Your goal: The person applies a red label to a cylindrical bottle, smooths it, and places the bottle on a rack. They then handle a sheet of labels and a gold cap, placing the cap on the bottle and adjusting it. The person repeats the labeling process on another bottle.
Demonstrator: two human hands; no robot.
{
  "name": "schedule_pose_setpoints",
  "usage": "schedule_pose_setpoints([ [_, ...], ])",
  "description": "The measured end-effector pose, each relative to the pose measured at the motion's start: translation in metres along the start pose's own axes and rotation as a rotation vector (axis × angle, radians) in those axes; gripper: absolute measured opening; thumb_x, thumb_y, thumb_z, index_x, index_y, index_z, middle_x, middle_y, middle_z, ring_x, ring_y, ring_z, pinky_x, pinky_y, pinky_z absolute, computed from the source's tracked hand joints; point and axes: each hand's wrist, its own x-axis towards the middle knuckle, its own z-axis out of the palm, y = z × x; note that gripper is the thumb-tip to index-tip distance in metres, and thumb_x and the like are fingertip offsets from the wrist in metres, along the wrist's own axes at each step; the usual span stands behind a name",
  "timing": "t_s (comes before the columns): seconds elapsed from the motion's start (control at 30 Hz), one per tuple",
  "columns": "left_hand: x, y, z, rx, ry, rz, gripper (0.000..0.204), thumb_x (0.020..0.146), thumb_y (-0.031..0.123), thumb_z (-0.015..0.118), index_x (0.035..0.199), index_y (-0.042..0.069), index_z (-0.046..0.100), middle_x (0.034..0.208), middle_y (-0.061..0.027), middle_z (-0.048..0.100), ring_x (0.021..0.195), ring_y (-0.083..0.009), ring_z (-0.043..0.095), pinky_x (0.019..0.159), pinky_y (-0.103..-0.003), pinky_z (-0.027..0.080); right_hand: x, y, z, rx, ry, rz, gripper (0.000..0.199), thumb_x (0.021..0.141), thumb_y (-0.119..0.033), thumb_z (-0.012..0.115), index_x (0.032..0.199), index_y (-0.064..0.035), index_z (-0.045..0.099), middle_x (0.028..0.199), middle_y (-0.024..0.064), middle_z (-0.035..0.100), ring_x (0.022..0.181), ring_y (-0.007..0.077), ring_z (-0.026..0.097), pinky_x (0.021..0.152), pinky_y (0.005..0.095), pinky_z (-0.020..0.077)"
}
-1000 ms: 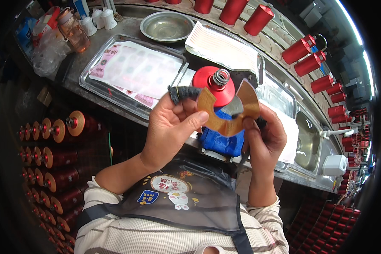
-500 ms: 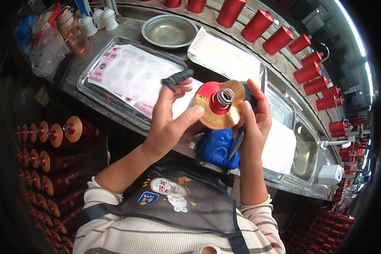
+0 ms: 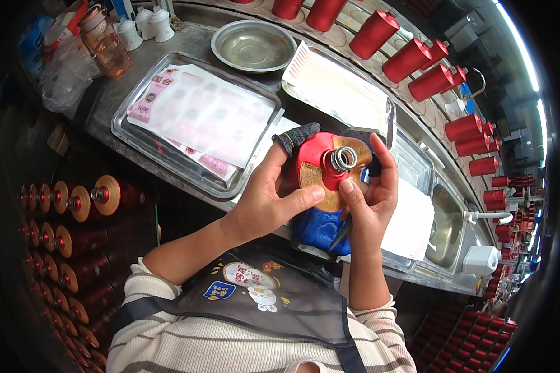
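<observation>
A red bottle (image 3: 316,146) with an open silver threaded neck (image 3: 343,159) is held up in front of me, tilted. Gold label (image 3: 310,175) runs round its shoulder; the part at the right stands slightly raised. My left hand (image 3: 261,198) grips the left side, thumb on the label, a black knitted cover (image 3: 298,135) on one finger. At the right, my right hand (image 3: 372,214) holds the bottle, thumb pressed near the neck base, another finger stretched up. A dark pointed tool (image 3: 340,236) sticks out below that palm. Directly beneath is a blue wrapped support (image 3: 317,227).
A metal tray (image 3: 123,118) with pink-edged label sheets (image 3: 199,112) lies left. Behind are a metal basin (image 3: 254,46) and a second tray of strips (image 3: 336,87). Red bottles (image 3: 407,60) line a curved conveyor. A sink (image 3: 449,230) is right; racked bottles (image 3: 84,239) stand lower left.
My left hand has moved right and closed round the bottle, bringing its covered finger onto the far side. The bottle has tilted and the label's left part now follows the shoulder. Conveyor bottles have shifted.
</observation>
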Motion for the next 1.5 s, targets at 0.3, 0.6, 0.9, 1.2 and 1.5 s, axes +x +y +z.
schedule_pose_setpoints([
  [0.3, 0.002, 0.005, 0.002, -0.009, 0.005, -0.066, 0.069, 0.089, 0.001, 0.065, 0.150, 0.001, 0.032, 0.144, -0.0120, 0.045, 0.136, -0.0206, 0.044, 0.115, -0.038, 0.034, -0.002, -0.006, -0.010, 0.040, -0.012, 0.138, 0.067, 0.088, 0.002, 0.068, 0.147, 0.0039, 0.037, 0.143, 0.0173, 0.047, 0.114, 0.0191, 0.062, 0.092, 0.0286, 0.0548],
  [0.6, 0.002, 0.001, 0.008, -0.037, 0.067, -0.008, 0.061, 0.094, 0.007, 0.064, 0.148, 0.000, 0.035, 0.137, -0.0110, 0.051, 0.125, -0.0152, 0.051, 0.108, -0.032, 0.041, 0.007, -0.004, -0.009, 0.078, -0.017, 0.142, 0.063, 0.090, 0.002, 0.067, 0.147, 0.0036, 0.039, 0.139, 0.0173, 0.051, 0.098, 0.0114, 0.064, 0.077, 0.0202, 0.0528],
  [0.9, -0.001, 0.000, 0.009, -0.056, 0.031, 0.001, 0.062, 0.094, 0.003, 0.062, 0.149, 0.001, 0.032, 0.139, -0.0111, 0.048, 0.127, -0.0161, 0.050, 0.109, -0.033, 0.040, 0.003, -0.005, -0.018, 0.064, -0.073, 0.151, 0.066, 0.090, 0.000, 0.067, 0.149, 0.0020, 0.037, 0.137, 0.0175, 0.051, 0.093, 0.0114, 0.066, 0.078, 0.0213, 0.0531],
  [1.2, 0.000, 0.000, 0.011, -0.015, 0.030, 0.019, 0.062, 0.093, 0.002, 0.062, 0.148, 0.003, 0.032, 0.139, -0.0113, 0.047, 0.128, -0.0178, 0.050, 0.110, -0.035, 0.040, 0.010, -0.004, -0.018, 0.120, -0.099, 0.177, 0.063, 0.091, 0.002, 0.064, 0.148, 0.0016, 0.039, 0.139, 0.0147, 0.050, 0.095, 0.0108, 0.066, 0.076, 0.0211, 0.0527],
  [1.5, 0.000, -0.002, 0.011, 0.028, 0.034, 0.018, 0.063, 0.094, 0.005, 0.063, 0.148, 0.003, 0.032, 0.140, -0.0117, 0.046, 0.129, -0.0182, 0.049, 0.111, -0.036, 0.040, 0.020, -0.011, -0.013, 0.110, -0.036, 0.207, 0.052, 0.090, -0.001, 0.062, 0.141, 0.0008, 0.049, 0.118, 0.0075, 0.061, 0.090, 0.0073, 0.061, 0.078, 0.0214, 0.0487],
])
